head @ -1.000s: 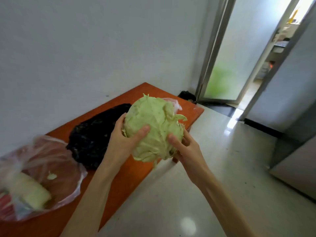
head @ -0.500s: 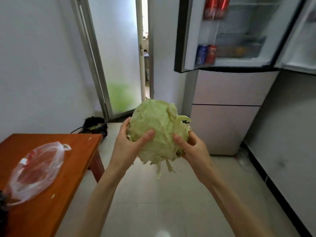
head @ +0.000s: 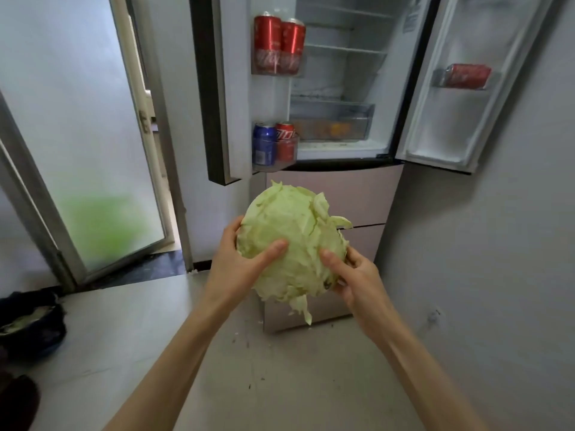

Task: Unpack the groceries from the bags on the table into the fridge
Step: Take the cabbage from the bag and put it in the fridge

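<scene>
Both hands grip cabbage point(head: 292, 244) in mid-air, in front of fridge point(head: 339, 88): left hand point(head: 239, 269) cupped on its left side w/ thumb across front, right hand point(head: 351, 275) cupped under its right side. Both fridge doors open. Left door holds red cans point(head: 278, 45) up top, blue can point(head: 264, 144) below; right door has one can point(head: 466, 76) lying flat. Crisper drawer point(head: 331, 122) shut. Leaf scraps on floor point(head: 280, 384). Dark bag point(head: 31, 325) low left.

Cabbage point(head: 291, 244) between both hands, before the open fridge point(head: 336, 88); cans point(head: 278, 46) in its door
</scene>
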{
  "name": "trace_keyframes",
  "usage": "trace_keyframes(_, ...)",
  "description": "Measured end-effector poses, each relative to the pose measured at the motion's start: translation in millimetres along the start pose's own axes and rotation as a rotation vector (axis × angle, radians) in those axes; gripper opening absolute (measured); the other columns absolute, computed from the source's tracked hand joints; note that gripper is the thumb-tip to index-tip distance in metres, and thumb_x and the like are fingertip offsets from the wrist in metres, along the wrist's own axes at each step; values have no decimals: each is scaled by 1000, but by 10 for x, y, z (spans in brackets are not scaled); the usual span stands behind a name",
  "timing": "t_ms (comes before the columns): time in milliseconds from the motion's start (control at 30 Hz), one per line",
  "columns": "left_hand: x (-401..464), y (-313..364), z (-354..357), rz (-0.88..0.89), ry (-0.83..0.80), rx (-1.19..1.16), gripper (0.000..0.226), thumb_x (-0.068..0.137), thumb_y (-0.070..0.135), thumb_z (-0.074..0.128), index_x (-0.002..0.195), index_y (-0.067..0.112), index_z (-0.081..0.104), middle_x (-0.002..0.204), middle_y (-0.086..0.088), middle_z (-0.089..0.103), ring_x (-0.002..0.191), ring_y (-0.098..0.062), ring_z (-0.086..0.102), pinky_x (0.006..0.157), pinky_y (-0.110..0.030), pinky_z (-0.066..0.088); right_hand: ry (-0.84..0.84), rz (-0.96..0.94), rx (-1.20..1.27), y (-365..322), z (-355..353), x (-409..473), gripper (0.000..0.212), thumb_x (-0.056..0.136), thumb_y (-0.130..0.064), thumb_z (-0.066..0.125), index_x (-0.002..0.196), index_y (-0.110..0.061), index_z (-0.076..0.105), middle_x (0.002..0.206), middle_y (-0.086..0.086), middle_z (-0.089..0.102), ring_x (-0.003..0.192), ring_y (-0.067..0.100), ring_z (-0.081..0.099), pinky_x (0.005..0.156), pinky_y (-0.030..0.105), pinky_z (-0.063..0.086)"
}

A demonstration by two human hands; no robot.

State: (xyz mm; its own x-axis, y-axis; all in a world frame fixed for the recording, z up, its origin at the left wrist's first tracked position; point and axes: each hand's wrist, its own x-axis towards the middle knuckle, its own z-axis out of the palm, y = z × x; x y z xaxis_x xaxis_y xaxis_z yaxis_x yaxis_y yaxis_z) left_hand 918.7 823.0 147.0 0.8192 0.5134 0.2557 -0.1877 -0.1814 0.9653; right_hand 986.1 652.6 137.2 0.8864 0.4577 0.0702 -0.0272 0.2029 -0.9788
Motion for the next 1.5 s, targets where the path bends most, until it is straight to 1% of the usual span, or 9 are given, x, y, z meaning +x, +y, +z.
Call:
trace_keyframes(233,1028,-294,959,-8,-124,18,102,50,64,78,136,29,36,123,10,53,105,-3,56,89,-31,53,125,-47,44,-61,-862,1018,80,36,-53,90,103,-17,67,106,4,72,99,22,67,86,42,54)
trace_keyframes(300,1348,-356,1257,-10,-125,19,104,47,67,74,136,29,35,124,10,53,107,-5,57,91,-33,52,114,-52,31,-114,-1143,1351,80,37,-53,90,105,-16,67,108,6,71,101,25,67,89,45,52)
trace_keyframes(400,1821,-392,1728,21,-109,22,101,50,64,77,135,29,36,121,13,53,106,-1,55,91,-29,51,97,-100,8,-208,-1558,1887,79,37,-53,89,103,-17,68,106,4,71,99,22,68,81,35,56)
trace_keyframes(533,2472,-322,2342,44,-72,-3,91,51,58,73,131,31,39,110,21,53,98,7,54,79,-18,50,70,-124,-18,-471,-2058,2621,76,45,-50,86,109,-15,65,107,3,71,99,20,68,82,36,56)
trace_keyframes(733,3308,-249,2975,53,-12,2,93,51,58,73,133,31,38,109,22,50,100,4,53,85,-27,52,4,-133,-30,-783,-2599,3582,57,61,-34,73,113,-14,62,104,1,72,96,17,68,79,33,57)
trace_keyframes(1000,4441,-311,3411,97,41,2,96,49,55,73,135,27,38,106,21,50,100,-3,57,79,-24,54,-18,-169,-59,-897,-2875,4846,57,65,-35,70,116,-13,60,109,4,69,97,19,68,83,39,55)
trace_keyframes(1233,5964,-420,3568,172,78,1,104,43,64,79,133,28,43,119,8,58,103,-10,61,86,-37,55,-4,-253,-47,-1102,-2836,6253,55,65,-37,69,113,-12,62,106,3,70,94,16,69,81,35,56)
trace_keyframes(1400,7160,-280,3644,238,76,-20,105,43,66,76,134,24,43,121,5,59,103,-10,61,89,-35,54,2,-293,5,-1411,-2718,7401,35,79,-25,67,110,-10,62,103,5,71,93,17,69,73,29,57)
trace_keyframes(1500,7775,-206,3712,268,84,29,108,44,69,73,135,22,41,124,2,57,105,-13,60,91,-36,52,23,-329,-3,-1563,-2702,8057,55,66,-37,76,111,-7,63,105,8,71,97,21,68,86,37,54)
